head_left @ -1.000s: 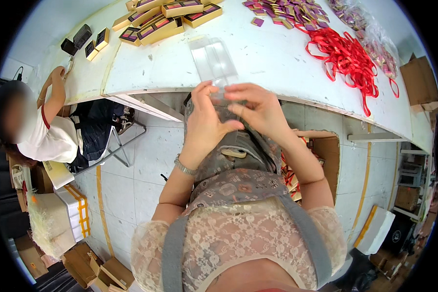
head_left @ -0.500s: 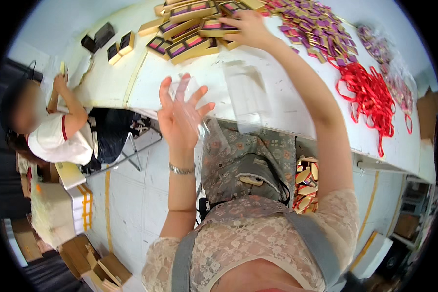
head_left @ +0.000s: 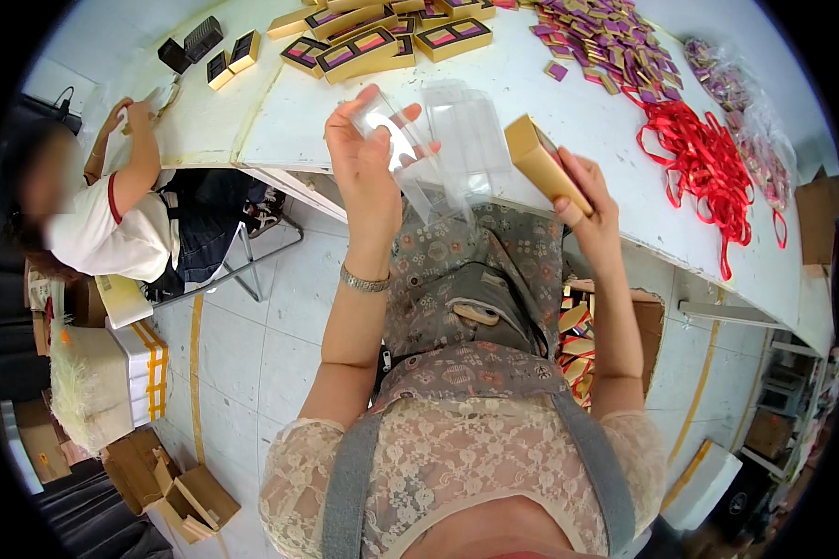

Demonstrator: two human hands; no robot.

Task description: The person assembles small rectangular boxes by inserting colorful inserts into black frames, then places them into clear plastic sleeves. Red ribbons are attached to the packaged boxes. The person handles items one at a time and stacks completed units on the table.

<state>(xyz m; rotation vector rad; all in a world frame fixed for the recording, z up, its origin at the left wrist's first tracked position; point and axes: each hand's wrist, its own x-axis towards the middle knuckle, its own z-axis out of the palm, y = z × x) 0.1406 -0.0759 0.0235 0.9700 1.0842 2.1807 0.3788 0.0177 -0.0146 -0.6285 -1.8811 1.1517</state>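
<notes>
My left hand (head_left: 359,163) is raised over the table's near edge, its fingers round a clear plastic sleeve (head_left: 387,126). In my right hand (head_left: 595,210) is a slim gold box (head_left: 539,158), tilted, its long gold side toward me. Between the two hands, more clear plastic sleeves (head_left: 475,140) lie flat on the white table (head_left: 289,121). Farther back sits a pile of gold boxes (head_left: 359,58) with dark tops and pink, purple and yellow windows. One gold box (head_left: 454,39) lies at the pile's right end.
Small purple and gold squares (head_left: 615,51) are heaped at the back right, beside tangled red ribbons (head_left: 704,177) and filled clear bags (head_left: 750,130). At the left a co-worker (head_left: 116,219) sits near dark boxes (head_left: 202,39). A carton of red and gold pieces (head_left: 576,340) stands below the table.
My right hand has come from the pile toward me, bringing a gold box. My left hand has moved slightly right and its fingers have closed more on the plastic sleeve.
</notes>
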